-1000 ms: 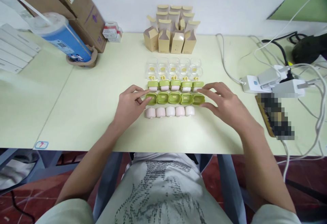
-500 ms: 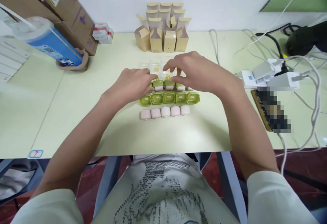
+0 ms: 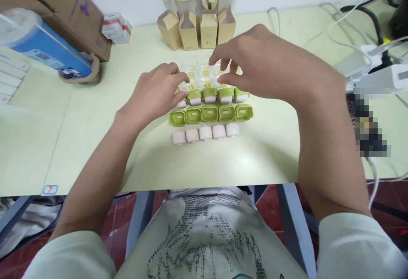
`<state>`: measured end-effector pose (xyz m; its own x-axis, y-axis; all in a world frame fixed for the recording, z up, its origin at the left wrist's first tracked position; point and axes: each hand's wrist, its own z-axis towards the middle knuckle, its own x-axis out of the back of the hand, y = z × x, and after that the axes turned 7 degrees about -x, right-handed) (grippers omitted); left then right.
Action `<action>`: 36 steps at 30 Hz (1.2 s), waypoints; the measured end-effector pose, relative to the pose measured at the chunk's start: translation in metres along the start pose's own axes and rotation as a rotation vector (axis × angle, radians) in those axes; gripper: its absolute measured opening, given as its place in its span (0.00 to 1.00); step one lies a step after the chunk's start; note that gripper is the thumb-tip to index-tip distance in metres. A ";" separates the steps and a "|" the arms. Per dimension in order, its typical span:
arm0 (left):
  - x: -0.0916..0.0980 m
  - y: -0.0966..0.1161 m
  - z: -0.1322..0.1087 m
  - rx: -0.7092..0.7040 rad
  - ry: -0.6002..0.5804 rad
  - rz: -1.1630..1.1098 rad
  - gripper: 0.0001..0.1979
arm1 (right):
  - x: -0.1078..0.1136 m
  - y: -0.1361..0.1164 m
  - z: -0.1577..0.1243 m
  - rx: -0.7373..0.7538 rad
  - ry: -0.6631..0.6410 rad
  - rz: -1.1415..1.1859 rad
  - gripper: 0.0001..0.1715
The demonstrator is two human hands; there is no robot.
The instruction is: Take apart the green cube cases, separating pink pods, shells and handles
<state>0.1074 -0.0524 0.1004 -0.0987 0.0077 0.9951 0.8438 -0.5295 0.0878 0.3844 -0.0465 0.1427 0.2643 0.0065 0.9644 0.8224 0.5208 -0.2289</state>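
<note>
My left hand [image 3: 154, 94] rests curled at the left end of the rows, its fingertips on the leftmost clear case and green-topped piece. My right hand [image 3: 264, 66] hovers over the clear plastic cases [image 3: 199, 74], thumb and fingers pinched together above them; what they hold is hidden. In front of the cases lies a row of green-topped pink pieces [image 3: 216, 95]. Closer to me come a row of open green shells [image 3: 210, 114] and a row of small pink pieces [image 3: 205, 133].
Small tan cartons [image 3: 197, 20] stand in a cluster at the back. A blue cup [image 3: 41, 45] in a holder, a cardboard box [image 3: 63, 3] and small white-red boxes [image 3: 116, 27] are at the left. Power adapters and cables [image 3: 376, 71] lie at the right.
Both hands moved from the ends of the green shell row forward to the clear cases and the green-topped row. The view tilted down and closer.
</note>
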 end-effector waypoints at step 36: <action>0.013 -0.052 0.030 -0.086 -0.225 -0.264 0.08 | -0.067 -0.045 0.039 -0.090 -0.160 0.035 0.17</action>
<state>0.0780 0.0007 0.1100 -0.1806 0.3350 0.9248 0.7565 -0.5536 0.3483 0.3103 -0.0374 0.0938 0.2163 0.1630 0.9626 0.8577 0.4394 -0.2671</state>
